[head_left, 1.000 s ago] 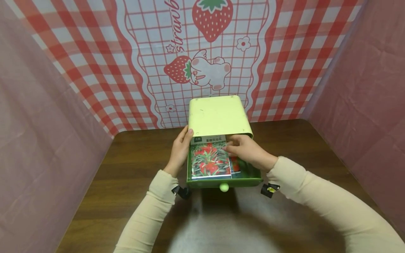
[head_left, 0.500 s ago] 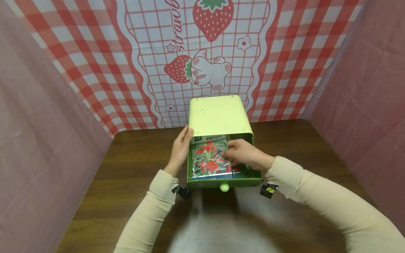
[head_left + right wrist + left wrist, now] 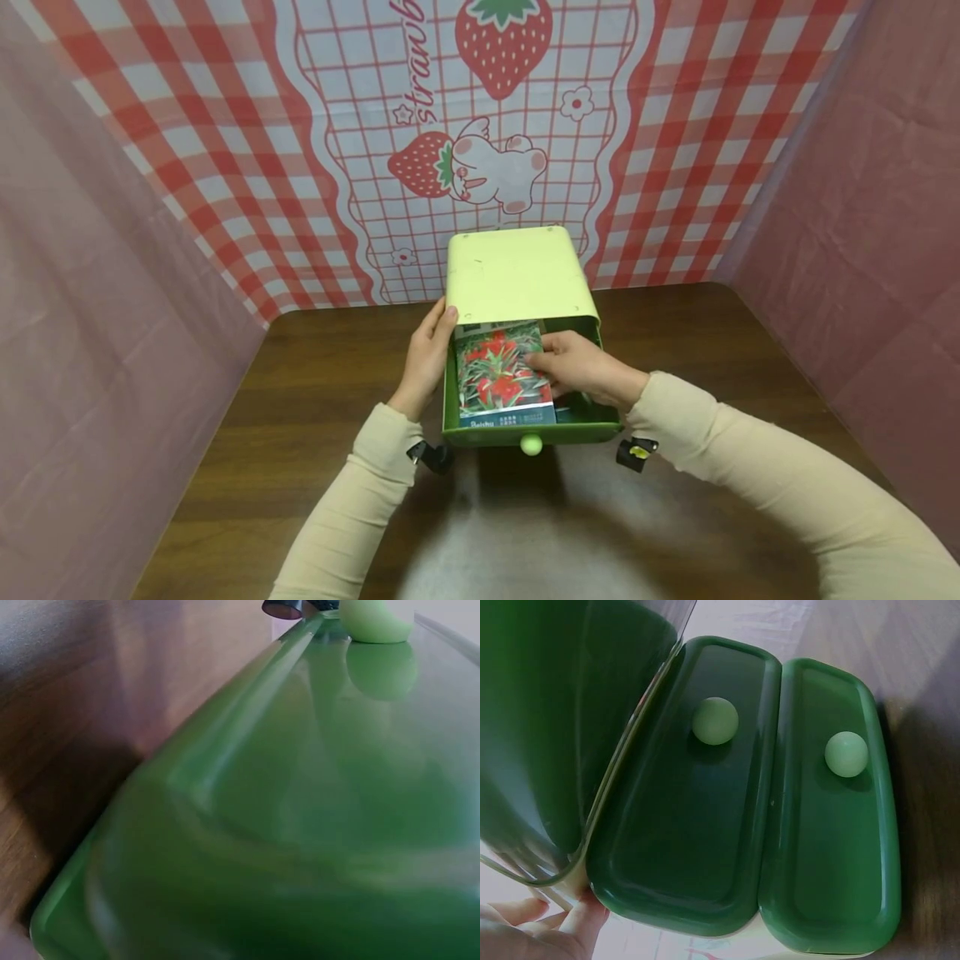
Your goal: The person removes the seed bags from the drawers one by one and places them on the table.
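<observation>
A small cabinet [image 3: 517, 275] with a pale yellow-green casing stands on the table, its green top drawer [image 3: 487, 437] pulled out. My left hand [image 3: 426, 354] rests against the casing's left side near the front edge, fingers fairly straight, as the left wrist view also shows. Inside the drawer lies a flower seed packet [image 3: 501, 390] printed with red blooms. My right hand [image 3: 581, 364] pinches the packet's right edge, thumb on top; its other fingers are partly hidden. In the right wrist view, green drawer front [image 3: 322, 787] fills much of the picture, without the hand.
Below the pulled-out drawer, two closed drawer fronts [image 3: 682, 817] with round knobs [image 3: 715, 721] show in the left wrist view. A red-and-white strawberry cloth [image 3: 360, 167] hangs behind. Pink cloth walls [image 3: 832, 250] flank the wooden table [image 3: 300, 400].
The seed packet has slid slightly towards me and to the right, showing more of its lower band. My right hand has come to pinch its edge; my left hand has stayed put.
</observation>
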Demonstrator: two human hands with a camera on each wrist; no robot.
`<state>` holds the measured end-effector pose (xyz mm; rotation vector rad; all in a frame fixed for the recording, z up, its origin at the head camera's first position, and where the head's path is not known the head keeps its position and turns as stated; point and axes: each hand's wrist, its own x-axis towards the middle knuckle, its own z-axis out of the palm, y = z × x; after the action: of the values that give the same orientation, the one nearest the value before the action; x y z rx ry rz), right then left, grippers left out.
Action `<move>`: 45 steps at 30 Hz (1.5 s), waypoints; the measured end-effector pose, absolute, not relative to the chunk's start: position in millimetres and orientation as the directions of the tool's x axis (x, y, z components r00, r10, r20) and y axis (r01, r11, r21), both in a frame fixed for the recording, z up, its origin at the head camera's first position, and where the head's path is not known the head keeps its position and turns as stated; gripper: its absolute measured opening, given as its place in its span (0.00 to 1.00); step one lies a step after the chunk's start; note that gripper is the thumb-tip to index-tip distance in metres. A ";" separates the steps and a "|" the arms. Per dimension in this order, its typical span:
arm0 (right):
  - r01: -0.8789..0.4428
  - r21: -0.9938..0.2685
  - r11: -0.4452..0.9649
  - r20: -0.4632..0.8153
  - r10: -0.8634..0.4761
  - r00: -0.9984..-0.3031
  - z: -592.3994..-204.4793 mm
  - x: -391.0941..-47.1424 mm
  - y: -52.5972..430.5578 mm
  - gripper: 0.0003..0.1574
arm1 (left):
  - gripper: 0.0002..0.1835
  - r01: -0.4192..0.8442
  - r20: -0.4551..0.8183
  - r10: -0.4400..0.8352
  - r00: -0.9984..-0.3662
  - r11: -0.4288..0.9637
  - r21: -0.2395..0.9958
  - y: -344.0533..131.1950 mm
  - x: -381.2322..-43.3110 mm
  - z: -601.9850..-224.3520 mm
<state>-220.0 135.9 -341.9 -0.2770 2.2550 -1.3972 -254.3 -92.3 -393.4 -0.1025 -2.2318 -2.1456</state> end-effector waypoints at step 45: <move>0.321 -0.895 0.309 -0.430 -0.411 -0.804 -286.6 -176.2 207.7 0.19 | 0.32 0.104 0.104 0.006 -0.995 0.055 0.993 -92.0 -254.7 -396.3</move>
<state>-176.2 207.7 -286.6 -0.0793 1.9703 -1.5500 -254.7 -92.0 -396.3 -0.1168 -2.2292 -2.1086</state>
